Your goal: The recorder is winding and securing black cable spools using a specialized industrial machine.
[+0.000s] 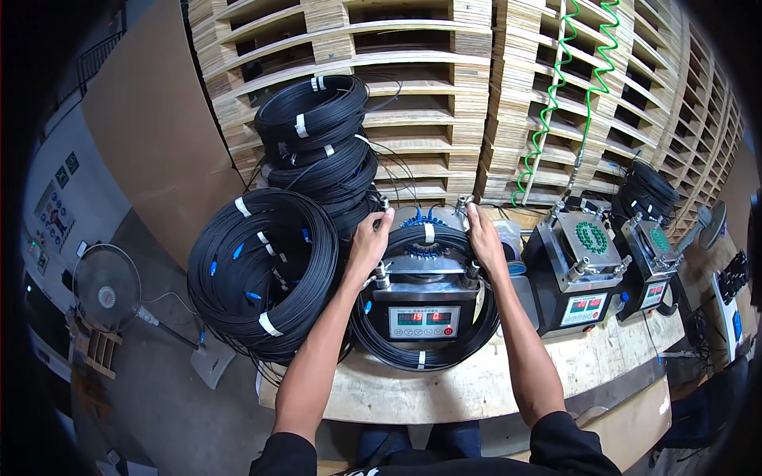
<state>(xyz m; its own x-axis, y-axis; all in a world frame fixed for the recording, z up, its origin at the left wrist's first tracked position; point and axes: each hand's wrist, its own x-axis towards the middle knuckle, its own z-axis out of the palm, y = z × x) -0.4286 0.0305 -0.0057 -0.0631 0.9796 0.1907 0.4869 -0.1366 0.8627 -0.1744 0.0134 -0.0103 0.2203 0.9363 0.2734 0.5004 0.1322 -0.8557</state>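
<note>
Black cable coil [426,353] (white-taped) around the machine [423,311].

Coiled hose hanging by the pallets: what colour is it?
Bright green; the coiled hose shows clearly in the head view, upper right, against the wooden pallets.

We see the left hand [368,242] and right hand [484,238] resting on the far corners of a metal machine [425,297] ringed by a black cable coil [429,353]. More coils [258,274] stack at left on the surface [476,389], wooden pallets [444,87] behind.
</note>
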